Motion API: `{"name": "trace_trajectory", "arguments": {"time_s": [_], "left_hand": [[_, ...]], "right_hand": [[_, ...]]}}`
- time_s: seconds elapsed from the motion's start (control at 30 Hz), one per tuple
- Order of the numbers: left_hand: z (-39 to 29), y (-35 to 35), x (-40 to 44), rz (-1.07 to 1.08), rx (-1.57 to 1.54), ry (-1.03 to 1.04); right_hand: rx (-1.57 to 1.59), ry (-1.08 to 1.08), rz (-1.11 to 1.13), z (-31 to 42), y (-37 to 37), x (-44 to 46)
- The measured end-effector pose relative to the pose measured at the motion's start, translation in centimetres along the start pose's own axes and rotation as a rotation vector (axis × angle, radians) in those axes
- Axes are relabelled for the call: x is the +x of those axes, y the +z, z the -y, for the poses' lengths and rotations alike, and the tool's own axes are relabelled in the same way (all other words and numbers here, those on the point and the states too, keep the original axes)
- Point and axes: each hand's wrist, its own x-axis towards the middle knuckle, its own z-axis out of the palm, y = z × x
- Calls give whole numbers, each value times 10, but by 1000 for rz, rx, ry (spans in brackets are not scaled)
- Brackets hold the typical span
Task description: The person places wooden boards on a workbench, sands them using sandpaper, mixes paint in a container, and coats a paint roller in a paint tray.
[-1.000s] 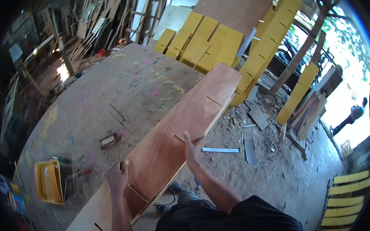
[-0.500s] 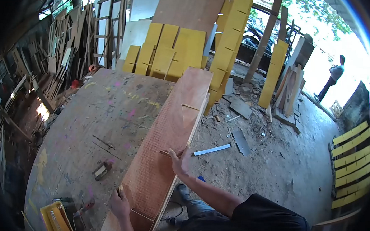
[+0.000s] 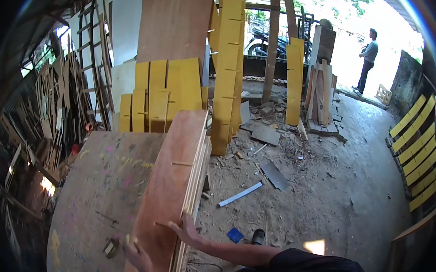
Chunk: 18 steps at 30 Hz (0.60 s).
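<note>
A long reddish plywood board (image 3: 168, 183) lies lengthwise along the right edge of the worktable, on top of several stacked boards whose layered edges (image 3: 200, 169) show on the right. Narrow slots cut into its right side cross part of its face. My right hand (image 3: 187, 232) grips the board's right edge, thumb lying over the top face near a slot. At the near left edge, my left hand (image 3: 138, 257) holds the board with bent fingers, slightly blurred. A small block-like tool (image 3: 111, 247) rests on the table just left of that hand.
The paint-stained worktable (image 3: 83, 192) spreads to the left. Yellow slotted boards (image 3: 183, 88) lean beyond its far end. On the littered floor lie a pale strip (image 3: 241, 194), a grey sheet (image 3: 274, 176) and a blue piece (image 3: 235, 235). A person (image 3: 368, 59) stands outside.
My view has tilted up and turned right, so the yellow tray at lower left is nearly out of sight. Grid-like marks on the top board no longer show; stacked edges are plainer.
</note>
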Motion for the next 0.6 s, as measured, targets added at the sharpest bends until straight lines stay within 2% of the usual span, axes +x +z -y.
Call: {"name": "trace_trajectory", "arguments": {"time_s": [0.03, 0.07, 0.13, 0.2, 0.27, 0.33, 0.4, 0.53, 0.6], "left_hand": [[-43, 16, 23, 115, -65, -66], [-72, 38, 41, 108, -69, -61], [-118, 95, 72, 241, 50, -25], [-140, 148, 92, 261, 147, -31], [-153, 177, 98, 303, 256, -43], [-159, 193, 96, 258, 420, -73], [-148, 195, 95, 223, 384, -87], [-147, 196, 98, 199, 394, -107], [-159, 194, 96, 197, 413, -116]], "right_hand": [[72, 33, 166, -7, -22, 3], [142, 63, 335, -12, -49, 10], [284, 222, 611, -19, -126, 25], [264, 197, 663, -66, -187, 42], [45, 375, 633, -110, -261, 58], [-32, 378, 544, -175, -323, 70], [-212, 510, 487, -178, -386, 92], [-210, 521, 436, -187, -440, 162], [-146, 407, 378, -187, -434, 201]]}}
